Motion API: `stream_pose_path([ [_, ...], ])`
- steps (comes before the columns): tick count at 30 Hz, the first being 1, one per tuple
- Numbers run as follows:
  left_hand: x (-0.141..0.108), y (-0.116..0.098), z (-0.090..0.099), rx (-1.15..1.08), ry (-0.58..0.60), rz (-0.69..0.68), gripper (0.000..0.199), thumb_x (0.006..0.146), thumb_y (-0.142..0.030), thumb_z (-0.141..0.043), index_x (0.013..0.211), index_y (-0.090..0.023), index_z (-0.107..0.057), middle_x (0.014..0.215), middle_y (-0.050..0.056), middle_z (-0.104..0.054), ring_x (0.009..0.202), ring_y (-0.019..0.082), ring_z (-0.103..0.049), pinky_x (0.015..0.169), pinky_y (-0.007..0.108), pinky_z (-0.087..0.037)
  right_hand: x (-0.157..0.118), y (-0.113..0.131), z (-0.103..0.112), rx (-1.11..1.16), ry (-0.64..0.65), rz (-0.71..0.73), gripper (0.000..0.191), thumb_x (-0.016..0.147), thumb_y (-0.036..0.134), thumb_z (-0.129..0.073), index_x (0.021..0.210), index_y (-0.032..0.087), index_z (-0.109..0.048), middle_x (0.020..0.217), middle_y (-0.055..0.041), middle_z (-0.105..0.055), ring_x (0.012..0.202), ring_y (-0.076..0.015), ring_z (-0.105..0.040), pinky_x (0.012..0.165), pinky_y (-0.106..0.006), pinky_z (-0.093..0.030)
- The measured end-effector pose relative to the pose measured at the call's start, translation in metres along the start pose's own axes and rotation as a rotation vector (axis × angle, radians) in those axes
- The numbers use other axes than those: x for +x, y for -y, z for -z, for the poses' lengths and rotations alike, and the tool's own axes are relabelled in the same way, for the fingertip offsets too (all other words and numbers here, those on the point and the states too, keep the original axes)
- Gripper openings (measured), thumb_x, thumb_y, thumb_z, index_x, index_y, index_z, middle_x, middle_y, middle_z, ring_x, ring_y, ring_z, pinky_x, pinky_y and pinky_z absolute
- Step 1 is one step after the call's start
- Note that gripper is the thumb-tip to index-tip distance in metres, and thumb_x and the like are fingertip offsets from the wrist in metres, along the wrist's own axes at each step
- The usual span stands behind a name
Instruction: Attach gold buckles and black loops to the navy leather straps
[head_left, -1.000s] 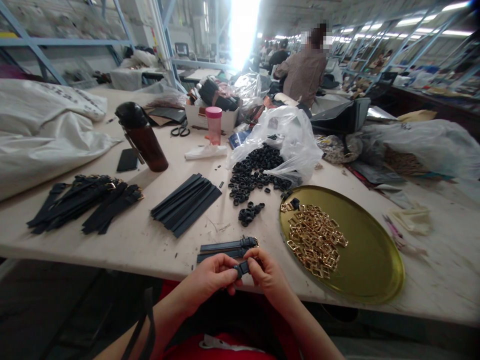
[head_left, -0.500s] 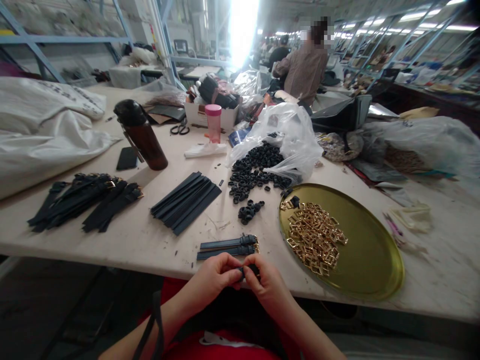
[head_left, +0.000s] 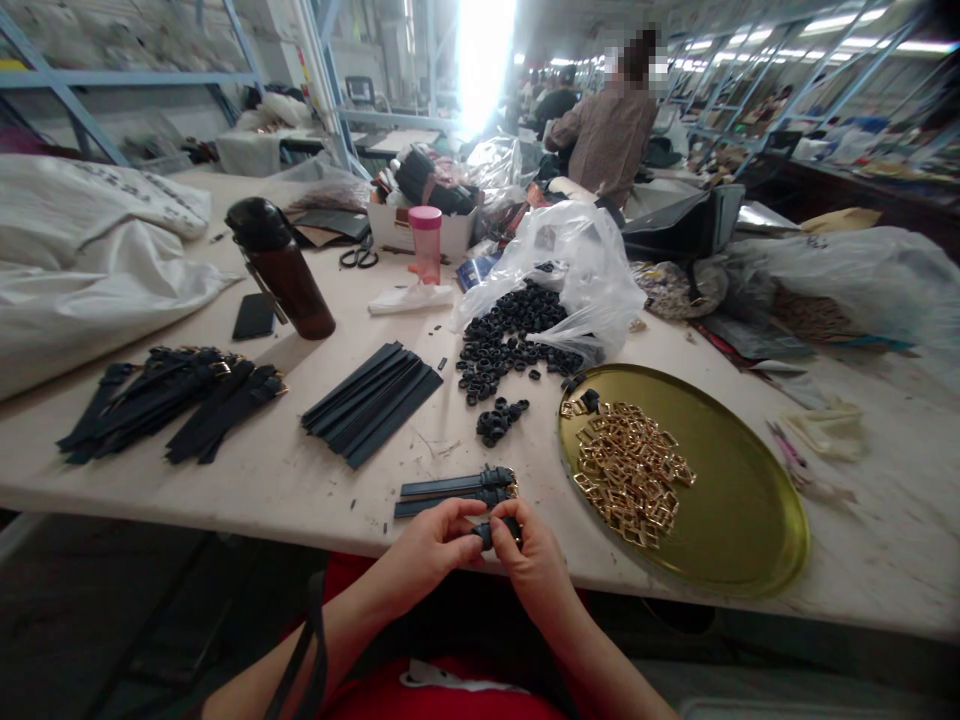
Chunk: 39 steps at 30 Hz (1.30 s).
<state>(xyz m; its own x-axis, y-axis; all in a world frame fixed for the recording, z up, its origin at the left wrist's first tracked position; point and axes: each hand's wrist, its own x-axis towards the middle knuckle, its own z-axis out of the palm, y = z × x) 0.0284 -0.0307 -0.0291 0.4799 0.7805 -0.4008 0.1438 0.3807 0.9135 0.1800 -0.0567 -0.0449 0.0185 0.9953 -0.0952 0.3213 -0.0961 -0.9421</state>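
Note:
Both hands meet at the table's front edge around a dark strap piece (head_left: 486,536). My left hand (head_left: 433,548) pinches its left end, and my right hand (head_left: 526,548) closes on its right end, where a bit of gold shows. Just behind them lie two dark straps with gold buckles (head_left: 442,488). Further back are a stack of plain dark strips (head_left: 371,402) and a heap of small black loops (head_left: 510,325). To the right, a round gold tray (head_left: 739,500) holds a pile of gold buckles (head_left: 630,470).
Buckled straps (head_left: 172,400) lie at left, near a brown bottle (head_left: 289,275) and a phone (head_left: 254,316). Behind stand a pink-lidded jar (head_left: 426,248), scissors (head_left: 359,254) and a plastic bag (head_left: 592,260). A person (head_left: 611,135) is in the background.
My hands have shifted slightly; the fingers have moved apart a little, so more of the dark piece shows between them. The things on the table have not moved.

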Motion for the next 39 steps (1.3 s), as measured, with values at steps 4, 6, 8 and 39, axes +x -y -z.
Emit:
stream_pose_path([
  [4, -0.003, -0.007, 0.003, 0.188, 0.02, 0.023, 0.039, 0.079, -0.038, -0.05, 0.111, -0.014, -0.051, 0.075, 0.001, -0.062, 0.058, 0.013, -0.057, 0.058, 0.023, -0.044, -0.009, -0.003, -0.002, -0.02, 0.101, 0.007, 0.015, 0.082, 0.031, -0.044, 0.078, 0.019, -0.052, 0.061, 0.0028, -0.055, 0.053, -0.012, -0.05, 0.051, -0.022, -0.039],
  [6, -0.007, -0.014, 0.007, 0.292, 0.065, 0.043, 0.04, 0.081, -0.041, -0.047, 0.11, -0.015, -0.052, 0.077, 0.001, -0.062, 0.053, 0.011, -0.056, 0.055, 0.022, -0.043, -0.012, -0.004, -0.002, -0.012, 0.142, 0.011, 0.015, 0.083, 0.032, -0.044, 0.08, 0.019, -0.052, 0.063, 0.0024, -0.056, 0.055, -0.0123, -0.051, 0.052, -0.022, -0.039],
  [8, -0.011, -0.02, 0.011, 0.341, 0.11, 0.045, 0.041, 0.082, -0.042, -0.045, 0.111, -0.015, -0.052, 0.084, 0.003, -0.063, 0.056, 0.011, -0.057, 0.057, 0.022, -0.042, -0.012, -0.005, -0.001, 0.015, 0.154, -0.005, 0.015, 0.084, 0.033, -0.043, 0.082, 0.019, -0.051, 0.065, 0.0022, -0.057, 0.057, -0.0126, -0.052, 0.053, -0.023, -0.04],
  [39, -0.017, -0.027, 0.003, 0.304, 0.128, 0.066, 0.038, 0.076, -0.024, -0.048, 0.112, -0.015, -0.053, 0.078, 0.003, -0.067, 0.067, 0.015, -0.061, 0.062, 0.023, -0.046, -0.01, 0.0, 0.01, -0.162, 0.256, 0.169, 0.008, 0.08, 0.021, -0.047, 0.083, 0.019, -0.054, 0.071, 0.0001, -0.06, 0.065, -0.0133, -0.055, 0.06, -0.024, -0.041],
])
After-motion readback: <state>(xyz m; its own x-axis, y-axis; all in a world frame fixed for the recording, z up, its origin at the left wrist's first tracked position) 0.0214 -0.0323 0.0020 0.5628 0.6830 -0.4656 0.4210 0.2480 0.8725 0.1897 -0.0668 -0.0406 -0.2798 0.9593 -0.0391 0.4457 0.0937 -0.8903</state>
